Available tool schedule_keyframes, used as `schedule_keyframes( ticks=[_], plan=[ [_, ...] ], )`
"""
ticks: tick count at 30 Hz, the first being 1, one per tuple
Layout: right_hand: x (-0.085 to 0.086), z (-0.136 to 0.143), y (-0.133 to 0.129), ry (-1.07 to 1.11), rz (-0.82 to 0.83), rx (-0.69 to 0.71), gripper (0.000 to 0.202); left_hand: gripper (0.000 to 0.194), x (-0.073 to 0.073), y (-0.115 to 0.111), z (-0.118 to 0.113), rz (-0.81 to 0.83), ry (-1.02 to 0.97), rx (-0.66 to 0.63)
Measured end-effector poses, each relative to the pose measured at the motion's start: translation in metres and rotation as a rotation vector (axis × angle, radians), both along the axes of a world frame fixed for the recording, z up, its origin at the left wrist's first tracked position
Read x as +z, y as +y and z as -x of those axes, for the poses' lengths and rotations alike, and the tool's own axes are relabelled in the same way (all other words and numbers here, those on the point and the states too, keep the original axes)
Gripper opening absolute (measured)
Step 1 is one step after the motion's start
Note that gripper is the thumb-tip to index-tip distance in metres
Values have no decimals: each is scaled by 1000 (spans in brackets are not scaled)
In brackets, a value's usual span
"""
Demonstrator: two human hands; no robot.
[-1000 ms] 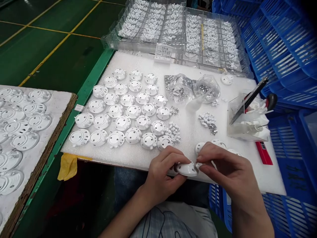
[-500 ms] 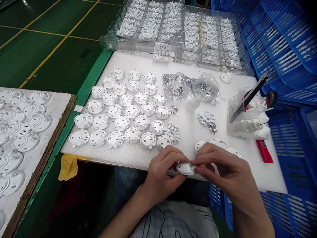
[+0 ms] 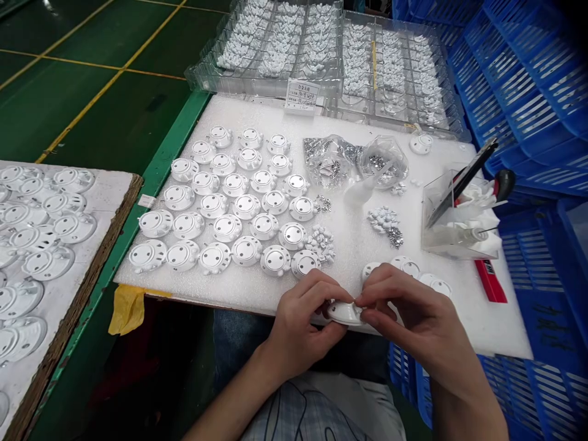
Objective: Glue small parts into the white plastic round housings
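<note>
A round white part is held between my two hands at the front edge of the foam board. My left hand grips its left side with thumb and fingers. At its right side, the thumb and forefinger of my right hand pinch something too small to make out against the part. Rows of similar white discs lie left of my hands, with a pile of small white pieces beside them. A few more white discs sit behind my right hand.
Clear trays of small white pieces stand at the back. Two plastic bags hold metal bits. A clear tool box and red object are on the right, beside blue crates. More parts lie on a left board.
My right thumb and fingertips have shifted very slightly at the right side of the part. Both hands otherwise keep their places.
</note>
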State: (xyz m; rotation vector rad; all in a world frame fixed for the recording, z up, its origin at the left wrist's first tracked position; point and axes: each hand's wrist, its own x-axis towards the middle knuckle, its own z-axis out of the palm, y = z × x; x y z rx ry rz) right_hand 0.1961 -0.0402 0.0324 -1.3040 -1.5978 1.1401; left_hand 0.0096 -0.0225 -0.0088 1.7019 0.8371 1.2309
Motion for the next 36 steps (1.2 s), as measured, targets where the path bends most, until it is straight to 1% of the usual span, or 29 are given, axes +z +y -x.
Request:
schedule_keyframes(
  ticks=[3, 6, 9, 13, 16, 19, 23, 28, 32, 36],
  plan=[
    [1, -1, 0, -9, 10, 6, 2, 19, 0, -1, 0, 25, 3, 4],
    [2, 1, 1, -6, 39, -1, 5, 23, -1, -1, 1, 32, -13, -2],
    [2, 5, 2, 34, 70, -33, 7, 27, -3, -1, 2, 8, -23, -27],
    [0, 8, 1, 44, 72, -66, 11, 26, -2, -1, 3, -12, 15, -44],
    [-1, 6, -2, 6, -8, -51, 8, 26, -1, 0, 2, -4, 5, -39],
    [-1, 5, -6, -49, -132, -22, 13, 26, 0, 0, 1, -1, -18, -41],
    [-2, 7, -11, -147, -287, -56, 19, 27, 0, 2, 2, 9, -17, -67],
    [-5, 8, -13, -176, -362, -60, 26, 22, 1, 5, 12, 57, -5, -157],
    [-2, 7, -12, -206, -431, -67, 31, 31, 5, 9, 20, 132, 10, -264],
    [1, 8, -10, -235, -481, -60, 34, 30, 9, 12, 23, 171, 22, -306]
  ],
)
